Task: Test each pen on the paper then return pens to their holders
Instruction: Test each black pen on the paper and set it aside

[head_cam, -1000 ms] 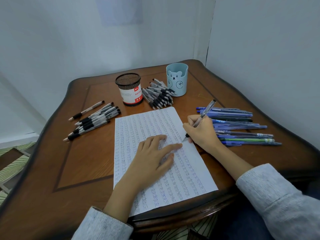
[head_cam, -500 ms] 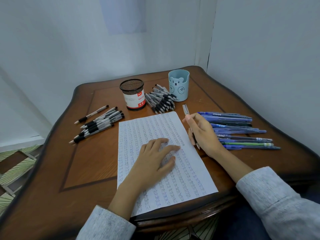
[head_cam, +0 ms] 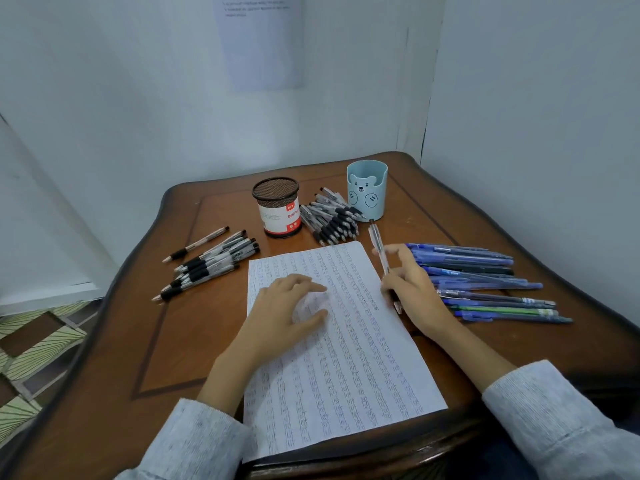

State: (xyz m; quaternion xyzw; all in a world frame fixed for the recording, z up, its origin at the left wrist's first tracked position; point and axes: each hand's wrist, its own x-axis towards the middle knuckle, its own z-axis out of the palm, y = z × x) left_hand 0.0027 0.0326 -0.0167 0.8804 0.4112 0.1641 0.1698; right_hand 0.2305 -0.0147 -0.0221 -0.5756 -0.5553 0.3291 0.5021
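Head view: my right hand [head_cam: 412, 292] curls round a clear pen [head_cam: 379, 251], index finger lifted, just beside the paper's [head_cam: 346, 375] right edge. My left hand [head_cam: 287, 306] lies flat, fingers relaxed, on the paper. The mesh holder's [head_cam: 277, 192] red-and-white label reads "Ball Pe"; smaller print illegible.

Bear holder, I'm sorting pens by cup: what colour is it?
Bear holder is light blue, best seen in head view.
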